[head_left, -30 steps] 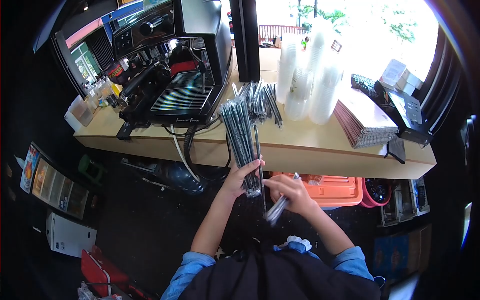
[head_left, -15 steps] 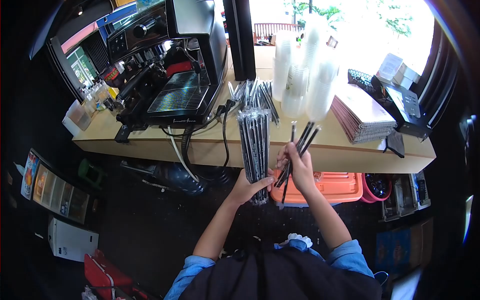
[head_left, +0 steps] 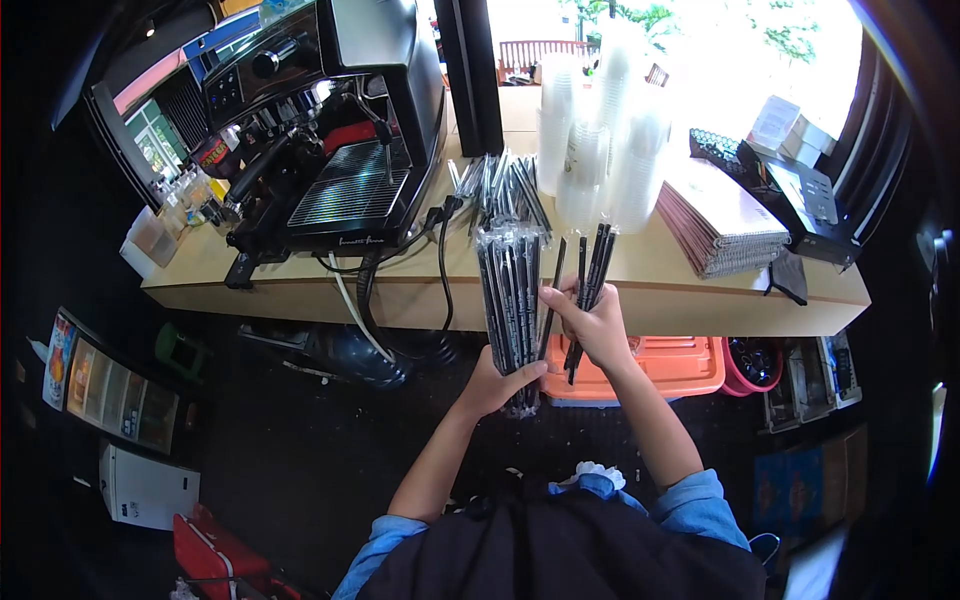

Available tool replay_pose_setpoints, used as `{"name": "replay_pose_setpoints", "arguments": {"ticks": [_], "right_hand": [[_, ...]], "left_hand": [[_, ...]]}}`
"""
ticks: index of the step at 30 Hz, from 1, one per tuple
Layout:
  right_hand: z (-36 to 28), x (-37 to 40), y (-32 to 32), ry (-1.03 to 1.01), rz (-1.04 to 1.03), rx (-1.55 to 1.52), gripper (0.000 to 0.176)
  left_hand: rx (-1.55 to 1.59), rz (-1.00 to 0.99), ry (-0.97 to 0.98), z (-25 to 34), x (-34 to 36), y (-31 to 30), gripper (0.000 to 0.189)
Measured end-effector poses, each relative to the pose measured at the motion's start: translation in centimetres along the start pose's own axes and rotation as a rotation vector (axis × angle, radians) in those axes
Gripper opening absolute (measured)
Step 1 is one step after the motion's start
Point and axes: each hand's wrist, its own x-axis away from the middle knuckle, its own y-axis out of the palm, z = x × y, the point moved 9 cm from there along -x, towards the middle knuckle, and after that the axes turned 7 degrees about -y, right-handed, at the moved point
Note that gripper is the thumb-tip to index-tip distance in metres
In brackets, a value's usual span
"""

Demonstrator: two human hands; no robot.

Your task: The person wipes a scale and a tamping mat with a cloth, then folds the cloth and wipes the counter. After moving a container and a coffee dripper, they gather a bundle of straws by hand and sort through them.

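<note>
My left hand (head_left: 492,385) is closed round the lower part of a bundle of black drinking straws (head_left: 511,300), packed in clear plastic and held upright over the counter's front edge. Just to its right, my right hand (head_left: 600,328) grips several loose black straws (head_left: 602,258), their ends sticking out above and below the fingers. A single straw (head_left: 556,285) stands apart from these, at the right thumb and close beside the bundle. More wrapped straws (head_left: 505,190) lie in a heap on the counter behind the bundle.
An espresso machine (head_left: 350,190) stands on the counter (head_left: 400,300) to the left, its cables hanging over the edge. Stacked clear cups (head_left: 590,170) and spiral notebooks (head_left: 720,220) are toward the right. An orange-lidded box (head_left: 670,368) sits below.
My right hand has moved slightly and turned its straws more upright, with one straw now separated toward the bundle. My left hand still holds the bundle.
</note>
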Motion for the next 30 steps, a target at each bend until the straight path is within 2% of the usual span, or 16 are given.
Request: {"name": "replay_pose_setpoints", "arguments": {"ticks": [4, 7, 8, 10, 12, 14, 15, 16, 18, 20, 22, 24, 28, 30], "right_hand": [[0.3, 0.2, -0.2, 0.043, -0.004, -0.020, 0.019], [-1.1, 0.2, -1.2, -0.011, 0.099, -0.053, 0.018], [-1.9, 0.2, -1.8, -0.035, 0.155, -0.064, 0.017], [-4.3, 0.5, -3.3, -0.173, 0.235, -0.042, 0.013], [-6.4, 1.2, -3.7, -0.326, 0.281, -0.068, 0.010], [-8.1, 2.5, -2.2, -0.583, 0.176, -0.025, 0.007], [-8.4, 3.1, -1.1, -0.661, 0.024, 0.232, 0.014], [-8.1, 3.5, -1.0, -0.664, 0.022, 0.232, 0.014], [-7.3, 5.0, 2.8, -0.764, -0.335, 0.535, 0.032], [-5.4, 6.3, 4.8, -0.878, -0.442, 0.650, 0.042], [-3.9, 7.3, 5.8, -0.930, -0.498, 0.756, 0.042], [-3.0, 7.8, 6.1, -0.908, -0.550, 0.844, 0.043], [-2.4, 7.1, 5.7, -0.794, -0.593, 0.795, 0.041], [-3.0, 5.1, 3.2, -0.652, -0.296, 0.500, 0.034]], "left_hand": [[-0.011, -0.008, -0.011, -0.2, 0.0, 0.0, 0.021], [0.016, -0.001, 0.025, -0.2, 0.0, -0.2, 0.021], [0.055, 0.056, 0.000, -0.4, 0.0, -0.7, 0.020], [0.097, 0.117, -0.024, -1.1, -0.2, -1.7, 0.019], [0.168, 0.277, 0.052, -1.8, -0.7, -4.4, 0.018], [0.225, 0.341, 0.016, -2.7, -1.1, -5.5, 0.025], [0.306, 0.334, -0.011, -2.9, -1.3, -5.7, 0.028], [0.387, 0.325, -0.038, -3.2, -1.5, -5.8, 0.030], [0.450, 0.269, -0.036, -2.3, -1.6, -4.9, 0.035], [0.666, 0.192, -0.071, -1.3, -1.6, -3.4, 0.038], [0.678, 0.148, -0.081, -1.2, -1.9, -3.5, 0.036], [0.519, 0.102, -0.070, -0.6, -2.1, -3.0, 0.033], [0.410, 0.086, -0.053, -0.7, -2.2, -3.4, 0.027], [0.397, 0.130, -0.035, -0.8, -2.0, -3.5, 0.025]]}}
